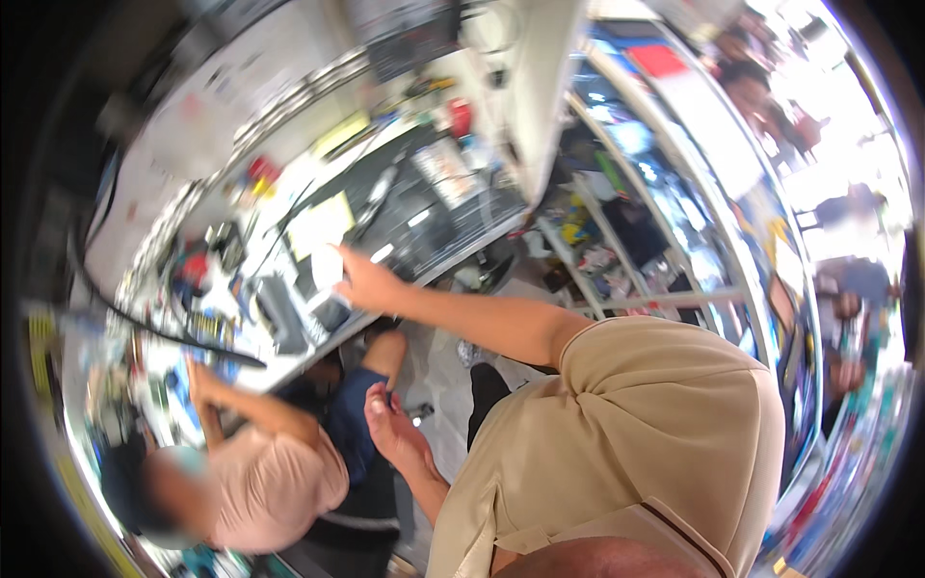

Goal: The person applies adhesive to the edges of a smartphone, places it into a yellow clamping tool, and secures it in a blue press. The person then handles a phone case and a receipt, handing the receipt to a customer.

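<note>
My right hand (364, 279) reaches over the front part of the workbench (361, 330). Its fingers are closed on a small white flat piece (328, 268), blurred, whose kind I cannot make out. Just behind the piece lies a pale yellow sheet (323, 224), and nearby is a dark grey, oblong object (279, 313). Lower down, in front of the bench, my left hand (400, 438) is held in the air. Its fingers are loosely bent and apart, and I see nothing clearly held in them.
At the left a co-worker in a pink shirt (279, 472) sits with both hands at the bench. A black mat (424, 226) bears tools and papers. A black cable (145, 332) arches at the left. Glass-fronted shelves (655, 193) stand at the right, with people beyond.
</note>
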Available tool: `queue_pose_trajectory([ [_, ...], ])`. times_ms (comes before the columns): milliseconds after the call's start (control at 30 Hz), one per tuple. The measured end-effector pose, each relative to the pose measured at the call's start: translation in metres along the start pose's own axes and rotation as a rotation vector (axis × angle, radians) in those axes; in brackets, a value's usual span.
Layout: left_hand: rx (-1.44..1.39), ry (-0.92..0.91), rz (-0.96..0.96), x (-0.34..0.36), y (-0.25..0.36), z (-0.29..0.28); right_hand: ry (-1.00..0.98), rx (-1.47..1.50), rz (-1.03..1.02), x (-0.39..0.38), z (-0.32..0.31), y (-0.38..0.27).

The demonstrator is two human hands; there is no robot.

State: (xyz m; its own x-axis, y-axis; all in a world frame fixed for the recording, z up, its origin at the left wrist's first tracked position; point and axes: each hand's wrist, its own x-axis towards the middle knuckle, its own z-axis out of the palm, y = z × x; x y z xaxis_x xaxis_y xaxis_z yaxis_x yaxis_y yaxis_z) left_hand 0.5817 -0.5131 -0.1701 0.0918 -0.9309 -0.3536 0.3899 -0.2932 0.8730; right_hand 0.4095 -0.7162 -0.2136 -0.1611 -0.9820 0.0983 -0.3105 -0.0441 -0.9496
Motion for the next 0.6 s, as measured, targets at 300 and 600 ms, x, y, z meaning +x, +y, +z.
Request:
queue_pose_trajectory([
  [300, -0.032, -0.855, -0.126, -0.014, -0.023, 0.187, 0.132, -0.150, -0.031, -0.218, -0.284, -0.098],
  [600, 0.122, -1.310, 0.179, -0.202, -0.112, 0.369, 0.814, 0.263, 0.045, -0.427, -0.436, -0.093],
])
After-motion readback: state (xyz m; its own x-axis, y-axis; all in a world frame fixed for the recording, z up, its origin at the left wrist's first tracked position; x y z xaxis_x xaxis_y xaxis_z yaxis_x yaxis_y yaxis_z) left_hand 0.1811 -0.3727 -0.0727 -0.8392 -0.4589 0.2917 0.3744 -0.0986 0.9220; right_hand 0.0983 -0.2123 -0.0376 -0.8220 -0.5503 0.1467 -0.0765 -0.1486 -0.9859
